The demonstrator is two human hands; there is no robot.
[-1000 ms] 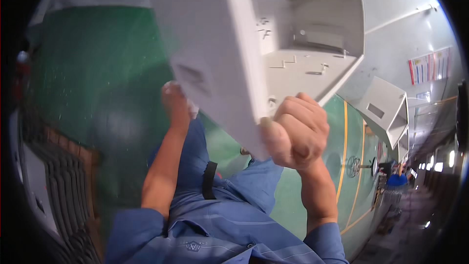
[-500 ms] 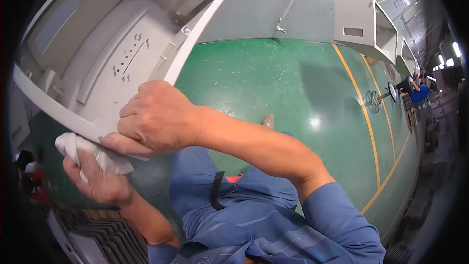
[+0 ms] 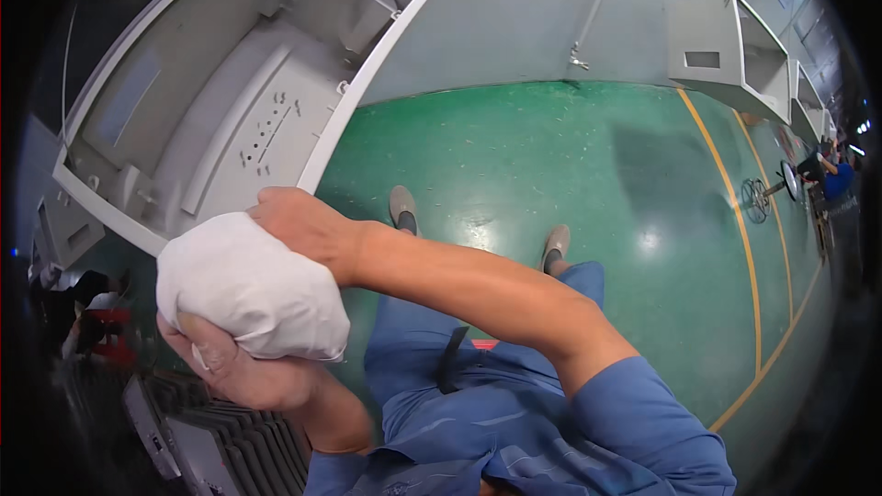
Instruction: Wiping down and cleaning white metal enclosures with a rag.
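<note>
My left hand (image 3: 243,367) is closed round a bunched white cloth (image 3: 253,289), held up close in front of the grey metal cabinet's (image 3: 110,211) near corner. My right hand (image 3: 303,230) is bent with its knuckles up, touching or right beside the cloth at that corner. The cloth hides its fingertips, so I cannot tell whether they grip the rim or the cloth. The open cabinet shows its inside, with a panel of small holes and slots and short studs along the side walls.
Several grey flat panels (image 3: 234,455) stand in a row at the lower left. More open grey cabinets (image 3: 703,46) hang at the right. A round-based stand (image 3: 758,200) is by the yellow floor lines. A person in blue (image 3: 836,179) is far right.
My left hand has brought the cloth up and rightward, so it now covers the cabinet's near corner and part of my right hand. The view has shifted, with the cabinet appearing smaller.
</note>
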